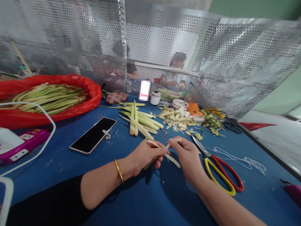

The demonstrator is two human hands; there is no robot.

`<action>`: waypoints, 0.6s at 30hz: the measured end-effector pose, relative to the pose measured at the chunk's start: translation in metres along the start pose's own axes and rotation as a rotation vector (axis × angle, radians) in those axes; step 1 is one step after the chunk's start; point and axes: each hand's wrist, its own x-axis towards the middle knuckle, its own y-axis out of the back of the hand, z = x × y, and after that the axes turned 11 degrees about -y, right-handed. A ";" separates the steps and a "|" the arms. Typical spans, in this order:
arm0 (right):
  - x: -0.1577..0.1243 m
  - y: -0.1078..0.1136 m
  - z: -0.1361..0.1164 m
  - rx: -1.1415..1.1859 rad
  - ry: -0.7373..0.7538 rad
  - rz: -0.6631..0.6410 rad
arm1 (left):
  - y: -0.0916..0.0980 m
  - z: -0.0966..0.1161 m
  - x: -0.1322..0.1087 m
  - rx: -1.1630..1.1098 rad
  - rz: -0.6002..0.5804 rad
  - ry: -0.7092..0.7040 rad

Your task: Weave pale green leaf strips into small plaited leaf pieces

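My left hand [146, 156], with a gold bangle on its wrist, is closed around a thin pale leaf strip [169, 158] low over the blue table [150, 201]. My right hand [185, 154] pinches the other end of the strip between thumb and fingers. The two hands almost touch. Just beyond them lies a small pile of pale green stalks [139, 121]. Scissors with yellow and red handles [217, 168] rest right beside my right hand.
A red bag of green stalks [47, 97] sits at the far left. A black phone [93, 134], a pink device with a white cable [25, 141], leaf trimmings [181, 119], tape rolls [155, 97] and white string [244, 161] lie around. Perforated metal screens [164, 47] stand behind, with people beyond.
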 end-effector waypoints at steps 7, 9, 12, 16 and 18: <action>0.005 0.004 0.001 -0.071 -0.008 0.039 | 0.000 0.003 -0.002 0.089 -0.045 -0.037; 0.007 0.007 -0.002 -0.150 0.022 0.061 | 0.002 0.001 -0.002 0.103 -0.050 -0.030; 0.007 0.012 -0.011 -0.356 0.273 0.134 | 0.002 -0.002 -0.001 0.122 -0.027 -0.009; 0.000 0.012 -0.018 -0.544 0.367 -0.111 | 0.001 -0.004 0.001 0.135 0.021 -0.026; -0.002 0.010 -0.017 -0.512 0.242 -0.230 | 0.000 -0.006 0.001 0.138 0.006 -0.040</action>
